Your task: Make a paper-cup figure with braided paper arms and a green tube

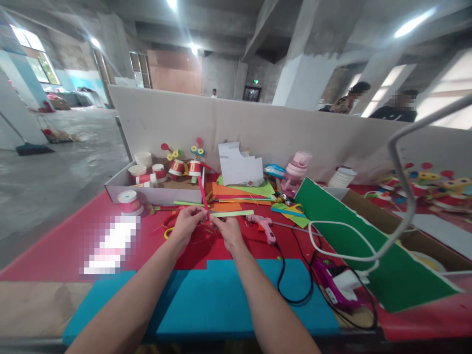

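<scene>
My left hand (pixel 187 223) and my right hand (pixel 226 230) meet over the red table cover, fingertips pinched around the joint of two paper strips. One is a red paper strip (pixel 202 191), pointing away from me. The other, a light green paper strip (pixel 236 213), stretches out to the right. The fingers hide how the ends overlap. Partly behind my left hand lie scissors (pixel 167 233) with a yellow handle. A pink glue gun (pixel 262 226) rests to the right of my right hand.
At the back left, a white box (pixel 155 193) holds paper cups and cup figures; another paper cup (pixel 130 202) stands before it. Coloured paper (pixel 224 189) lies behind my hands. On the right are a green board (pixel 354 246), a purple power strip (pixel 328 282) and loose cables.
</scene>
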The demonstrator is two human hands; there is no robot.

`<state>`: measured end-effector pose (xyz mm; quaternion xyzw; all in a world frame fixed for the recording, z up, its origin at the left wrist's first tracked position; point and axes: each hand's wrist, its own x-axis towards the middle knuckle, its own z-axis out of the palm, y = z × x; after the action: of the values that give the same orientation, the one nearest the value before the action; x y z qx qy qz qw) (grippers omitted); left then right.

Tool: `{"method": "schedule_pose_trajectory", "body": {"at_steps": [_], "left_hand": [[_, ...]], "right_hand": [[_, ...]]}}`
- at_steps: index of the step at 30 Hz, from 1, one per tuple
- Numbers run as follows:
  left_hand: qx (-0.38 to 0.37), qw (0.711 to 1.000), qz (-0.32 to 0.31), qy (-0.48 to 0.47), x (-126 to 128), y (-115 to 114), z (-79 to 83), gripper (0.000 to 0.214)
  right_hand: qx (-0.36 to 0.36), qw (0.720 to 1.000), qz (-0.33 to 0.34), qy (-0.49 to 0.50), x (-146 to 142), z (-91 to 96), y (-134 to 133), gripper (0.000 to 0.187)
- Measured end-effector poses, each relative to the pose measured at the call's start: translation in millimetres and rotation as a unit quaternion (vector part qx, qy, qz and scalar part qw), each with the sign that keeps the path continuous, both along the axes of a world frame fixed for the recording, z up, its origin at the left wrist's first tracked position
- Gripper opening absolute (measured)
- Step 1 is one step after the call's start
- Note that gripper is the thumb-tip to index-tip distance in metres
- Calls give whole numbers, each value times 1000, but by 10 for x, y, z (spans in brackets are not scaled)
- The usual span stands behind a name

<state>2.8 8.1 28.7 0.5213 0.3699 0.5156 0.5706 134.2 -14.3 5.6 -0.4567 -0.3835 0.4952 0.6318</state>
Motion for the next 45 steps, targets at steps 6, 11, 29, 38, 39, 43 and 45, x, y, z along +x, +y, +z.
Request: {"method": "schedule_pose_trajectory", "body": {"at_steps": [6,11,29,38,39,43,45], "left_hand": [[10,1000,-4,-2,-3,1,-5,25],[11,1000,-10,-11,4,-21,22,25],[-9,999,-42,-9,35,-41,20,29],[2,1000,-13,2,85,-36,-60,25],[3,1000,-12,-3,80,-32,-57,24],[-8,1000,-6,-16,48,-11,-29,22],[-14,1000,-6,-23,37,-5,-15,23]], "right_hand": [[-7,999,4,37,0,7,-6,24],[-6,1000,-3,24,3,-25,9,26],[-8,999,-18,43,10,12,-2,28],[10,998,-54,2,-27,24,-25,21],[15,999,-41,-1,-18,32,-28,22],[25,998,57,31,45,71,-34,20],[22,994,88,67,71,80,-34,21]]}}
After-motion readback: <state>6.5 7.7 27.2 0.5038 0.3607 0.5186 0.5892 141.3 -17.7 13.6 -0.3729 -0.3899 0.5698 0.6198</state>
